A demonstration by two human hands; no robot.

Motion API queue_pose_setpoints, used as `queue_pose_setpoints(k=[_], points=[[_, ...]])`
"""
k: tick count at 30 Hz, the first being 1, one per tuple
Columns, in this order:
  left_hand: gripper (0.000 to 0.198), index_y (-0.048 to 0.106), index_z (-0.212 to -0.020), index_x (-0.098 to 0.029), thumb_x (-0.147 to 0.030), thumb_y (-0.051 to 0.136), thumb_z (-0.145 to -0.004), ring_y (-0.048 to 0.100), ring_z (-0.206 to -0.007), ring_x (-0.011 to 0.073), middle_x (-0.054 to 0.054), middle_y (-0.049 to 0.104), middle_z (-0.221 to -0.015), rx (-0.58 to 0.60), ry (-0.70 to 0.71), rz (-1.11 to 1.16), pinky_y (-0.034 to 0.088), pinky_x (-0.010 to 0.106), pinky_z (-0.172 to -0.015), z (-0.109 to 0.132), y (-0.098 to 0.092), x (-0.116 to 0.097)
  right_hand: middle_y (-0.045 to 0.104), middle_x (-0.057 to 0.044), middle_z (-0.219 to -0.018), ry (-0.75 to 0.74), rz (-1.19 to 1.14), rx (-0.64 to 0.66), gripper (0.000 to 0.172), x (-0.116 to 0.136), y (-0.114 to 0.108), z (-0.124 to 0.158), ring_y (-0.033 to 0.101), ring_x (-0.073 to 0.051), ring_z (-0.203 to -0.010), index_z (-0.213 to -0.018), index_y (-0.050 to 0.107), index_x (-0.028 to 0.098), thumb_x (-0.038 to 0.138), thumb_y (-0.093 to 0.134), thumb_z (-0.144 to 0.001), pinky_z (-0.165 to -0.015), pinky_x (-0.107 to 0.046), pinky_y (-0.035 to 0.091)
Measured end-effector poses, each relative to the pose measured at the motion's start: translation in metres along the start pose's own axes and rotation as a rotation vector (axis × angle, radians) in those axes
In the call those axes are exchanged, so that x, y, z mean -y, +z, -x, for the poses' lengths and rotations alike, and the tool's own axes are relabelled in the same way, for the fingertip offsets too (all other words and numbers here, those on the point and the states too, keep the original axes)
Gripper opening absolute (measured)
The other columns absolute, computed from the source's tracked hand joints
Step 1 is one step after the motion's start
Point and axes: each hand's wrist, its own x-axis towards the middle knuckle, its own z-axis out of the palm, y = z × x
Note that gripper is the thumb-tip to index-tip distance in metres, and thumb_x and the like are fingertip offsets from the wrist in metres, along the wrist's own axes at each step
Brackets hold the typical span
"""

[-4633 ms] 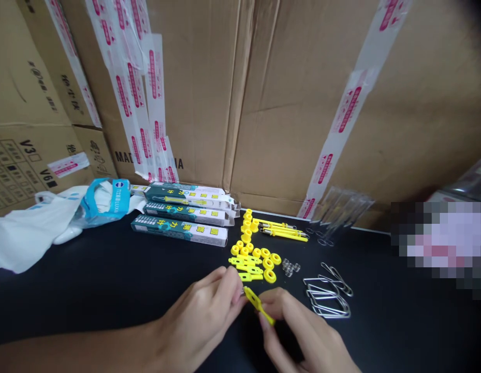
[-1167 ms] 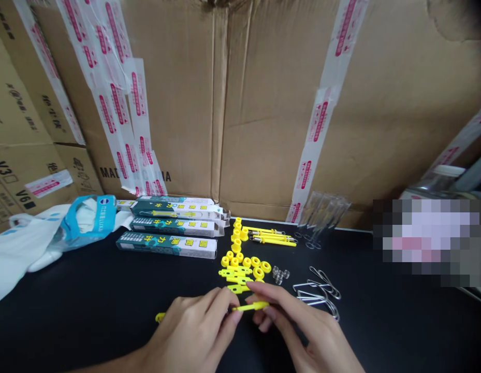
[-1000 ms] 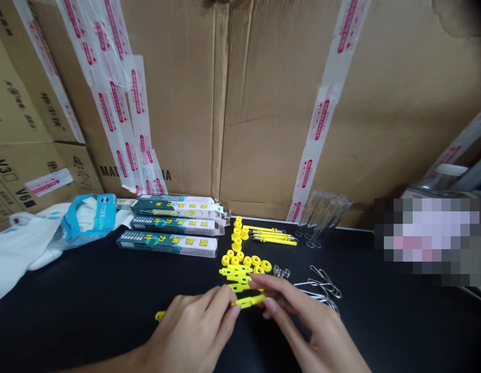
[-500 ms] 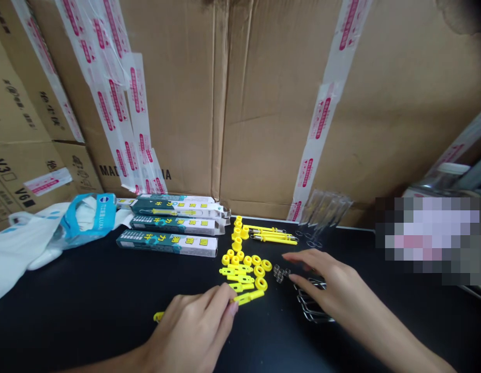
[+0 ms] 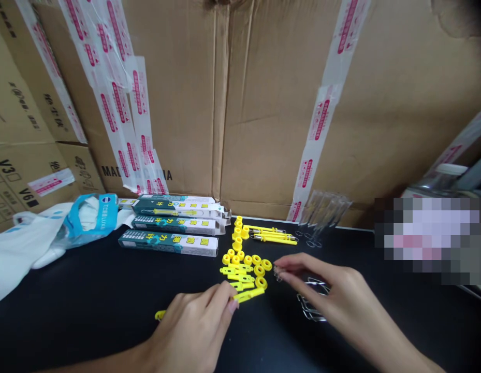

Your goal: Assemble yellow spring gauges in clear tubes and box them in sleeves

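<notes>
My left hand [image 5: 203,321] is closed on a yellow plastic piece [image 5: 251,295], whose slotted end sticks out to the right of the fingertips. Thumb and forefinger of my right hand [image 5: 325,290] pinch at a small cluster of metal springs [image 5: 278,273], partly covered by the fingertips. Between the hands lie yellow rings [image 5: 259,271], short yellow caps [image 5: 236,260] and flat slotted yellow pieces [image 5: 240,278]. Bent metal wire pieces [image 5: 312,311] rest under and beside my right hand. Another yellow end [image 5: 160,315] shows left of my left hand.
Green and white boxes [image 5: 168,244] lie at the back left, beside a blue and white bag [image 5: 95,217]. Yellow rods with metal parts [image 5: 275,238] and clear tubes [image 5: 325,212] are at the back. A tall cardboard wall [image 5: 263,129] stands behind.
My right hand has moved slightly left and its fingertips have closed onto the springs. My left hand keeps its hold on the yellow piece, almost unmoved.
</notes>
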Motion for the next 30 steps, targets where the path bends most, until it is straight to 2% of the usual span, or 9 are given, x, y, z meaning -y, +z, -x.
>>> queue_pose_setpoints(k=[4, 9, 14, 19, 23, 26, 30], points=[[0.028, 0.053, -0.097, -0.023, -0.020, 0.026, -0.105, 0.073, -0.066, 0.0226, -0.001, 0.070, -0.081, 0.020, 0.000, -0.005, 0.051, 0.032, -0.056, -0.001, -0.001, 0.000, 0.081, 0.003, -0.095, -0.006, -0.175, 0.116, 0.011, 0.016, 0.010, 0.008, 0.078, -0.017, -0.086, -0.098, 0.076, 0.029, 0.032, 0.066, -0.092, -0.080, -0.021, 0.059], [0.032, 0.055, -0.094, -0.023, -0.022, 0.025, -0.105, 0.071, -0.064, 0.0225, 0.000, 0.068, -0.080, 0.030, 0.013, -0.020, 0.051, 0.032, -0.055, -0.001, -0.003, -0.001, 0.081, 0.003, -0.095, -0.002, -0.233, 0.116, 0.009, 0.019, 0.018, 0.014, 0.077, -0.016, -0.086, -0.096, 0.076, 0.029, 0.031, 0.068, -0.092, -0.080, -0.019, 0.057], [0.034, 0.057, -0.092, -0.023, -0.023, 0.026, -0.105, 0.071, -0.064, 0.0202, -0.001, 0.068, -0.080, 0.048, 0.042, -0.030, 0.050, 0.030, -0.054, -0.002, -0.003, -0.002, 0.081, 0.004, -0.095, -0.092, -0.263, 0.154, 0.011, 0.021, 0.024, 0.020, 0.076, -0.015, -0.084, -0.100, 0.073, 0.029, 0.025, 0.065, -0.094, -0.077, -0.018, 0.057], [0.036, 0.056, -0.091, -0.024, -0.026, 0.023, -0.106, 0.070, -0.060, 0.0200, -0.002, 0.069, -0.078, 0.025, 0.075, -0.038, 0.047, 0.031, -0.049, -0.001, -0.002, -0.001, 0.079, 0.000, -0.092, -0.171, -0.258, 0.208, 0.015, 0.024, 0.032, 0.023, 0.075, -0.016, -0.081, -0.102, 0.073, 0.024, 0.020, 0.060, -0.095, -0.075, -0.022, 0.059], [0.037, 0.056, -0.094, -0.024, -0.029, 0.021, -0.107, 0.072, -0.062, 0.0196, -0.002, 0.070, -0.080, 0.030, 0.082, -0.025, 0.050, 0.030, -0.051, -0.002, -0.002, -0.002, 0.076, -0.004, -0.090, -0.219, -0.234, 0.161, 0.018, 0.027, 0.029, 0.021, 0.073, -0.018, -0.081, -0.104, 0.073, 0.022, 0.018, 0.056, -0.096, -0.073, -0.026, 0.059], [0.036, 0.056, -0.099, -0.025, -0.037, 0.024, -0.108, 0.073, -0.064, 0.0210, -0.003, 0.072, -0.083, 0.013, 0.093, -0.033, 0.052, 0.031, -0.051, -0.002, 0.000, -0.002, 0.074, -0.003, -0.089, -0.291, -0.241, 0.088, 0.021, 0.029, 0.026, 0.020, 0.072, -0.016, -0.078, -0.109, 0.071, 0.023, 0.014, 0.058, -0.095, -0.071, -0.022, 0.059], [0.043, 0.058, -0.103, -0.027, -0.045, 0.020, -0.107, 0.073, -0.065, 0.0207, -0.003, 0.072, -0.084, 0.010, 0.133, -0.060, 0.054, 0.031, -0.052, -0.003, 0.001, 0.000, 0.075, 0.000, -0.097, -0.365, -0.278, 0.053, 0.028, 0.029, 0.031, 0.024, 0.073, -0.014, -0.084, -0.118, 0.064, 0.028, 0.013, 0.062, -0.094, -0.077, -0.019, 0.058]])
